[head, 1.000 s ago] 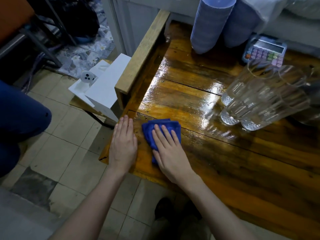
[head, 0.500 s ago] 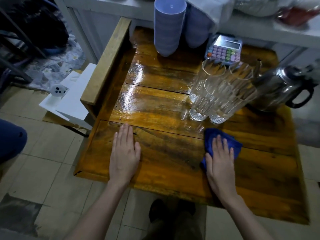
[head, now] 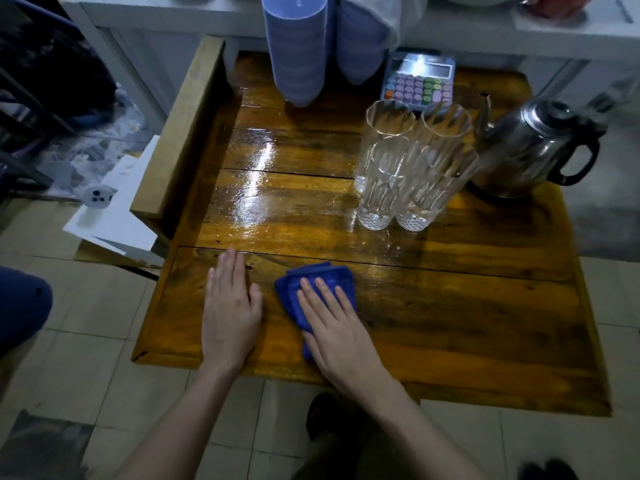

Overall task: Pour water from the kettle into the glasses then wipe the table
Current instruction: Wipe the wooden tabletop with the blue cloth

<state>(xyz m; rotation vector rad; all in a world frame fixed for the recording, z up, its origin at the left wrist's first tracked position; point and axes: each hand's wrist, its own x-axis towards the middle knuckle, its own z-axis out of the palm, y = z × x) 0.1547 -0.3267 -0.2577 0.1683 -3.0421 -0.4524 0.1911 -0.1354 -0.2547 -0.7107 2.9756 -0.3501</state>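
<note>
A glossy wooden table (head: 467,306) carries a cluster of tall clear glasses (head: 408,168) with a little water at their bottoms. Right of them stands a steel kettle (head: 530,147) with a black handle, spout toward the glasses. My right hand (head: 332,327) presses flat on a folded blue cloth (head: 311,282) near the table's front edge. My left hand (head: 230,306) lies flat on the bare wood just left of the cloth, fingers together, holding nothing.
Two stacks of blue bowls (head: 298,46) and a calculator (head: 419,81) sit at the back of the table. A wooden rail (head: 180,133) runs along the left side. White boards (head: 117,209) lean beside it. A dark-trousered knee (head: 20,303) is at far left.
My right hand slid the blue cloth from the left to the right below the glasses, then back left toward my left hand. The left hand stayed put.
</note>
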